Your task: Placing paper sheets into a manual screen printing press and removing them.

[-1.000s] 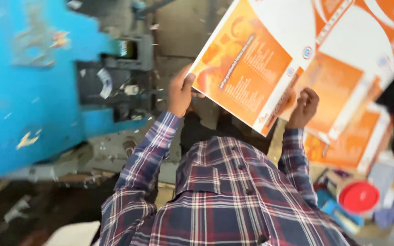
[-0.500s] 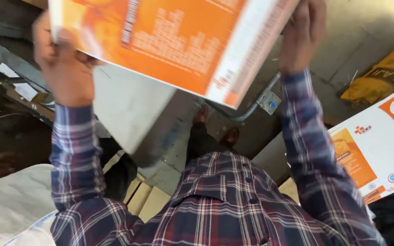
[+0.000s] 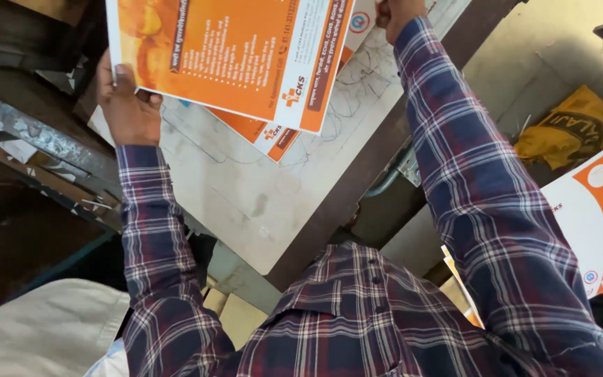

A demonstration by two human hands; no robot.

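Hands (image 3: 130, 105) with sheet (image 3: 232, 52), now lower.

Printed sheet (image 3: 232, 56): orange, white border. Sleeves (image 3: 476, 209) beside it: navy-red-white plaid. Desk (image 3: 259, 188) beneath: scuffed off-white. Bag (image 3: 570, 132): yellow.

I've lowered the orange printed sheet (image 3: 228, 52) toward the pale worktable (image 3: 280, 188). A second orange sheet (image 3: 270, 132) now shows beneath it.

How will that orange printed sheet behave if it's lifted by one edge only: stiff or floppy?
The orange printed sheet looks thin and probably light. It spans flat between the left hand and the right hand, so it seems fairly stiff card, though one edge alone might let it sag. Its glossy-looking face could slide easily over the sheet beneath.
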